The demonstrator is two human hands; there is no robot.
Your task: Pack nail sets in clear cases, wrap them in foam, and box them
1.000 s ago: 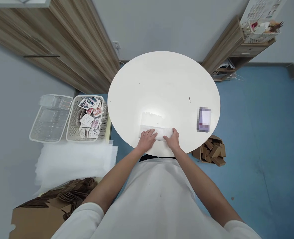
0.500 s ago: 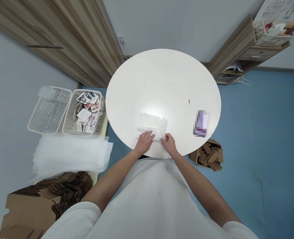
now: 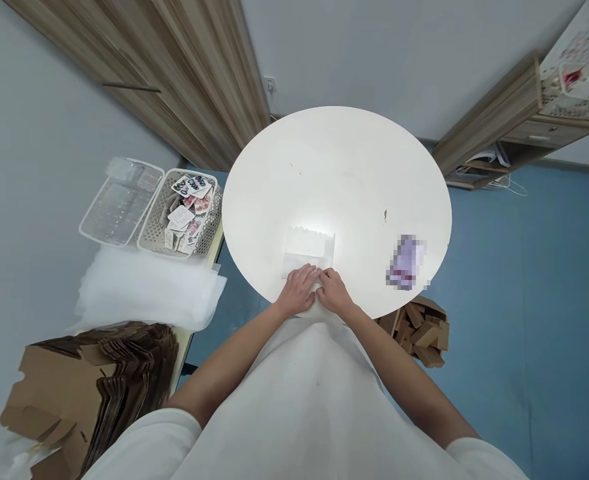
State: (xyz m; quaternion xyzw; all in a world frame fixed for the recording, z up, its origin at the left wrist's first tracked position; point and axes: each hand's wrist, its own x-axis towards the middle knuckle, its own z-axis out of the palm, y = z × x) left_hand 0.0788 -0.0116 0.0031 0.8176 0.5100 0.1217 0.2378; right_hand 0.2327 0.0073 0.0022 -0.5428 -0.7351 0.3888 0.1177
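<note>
A thin white sheet (image 3: 308, 243), which looks like packing foam, lies on the round white table (image 3: 334, 160) near its front edge. Its far edge is ragged, and the near part is folded over. My left hand (image 3: 297, 291) rests on the near fold with bent fingers, thumb toward me. Right beside it, my right hand (image 3: 333, 291) has its fingers curled on the same fold, with the fingertips of both hands almost touching. Whatever may be wrapped inside the fold is hidden.
On the table's right lies a blurred purple item (image 3: 405, 263). Below it is a box of small brown cartons (image 3: 427, 327). At left are a basket of printed cards (image 3: 184, 217), a clear-lined basket (image 3: 122, 200), stacked foam sheets (image 3: 149, 283) and flattened cardboard (image 3: 64, 393).
Both hands have come together on the near edge of the sheet; the right hand moved left and the left hand slightly right and nearer. The camera view has shifted and turned a little.
</note>
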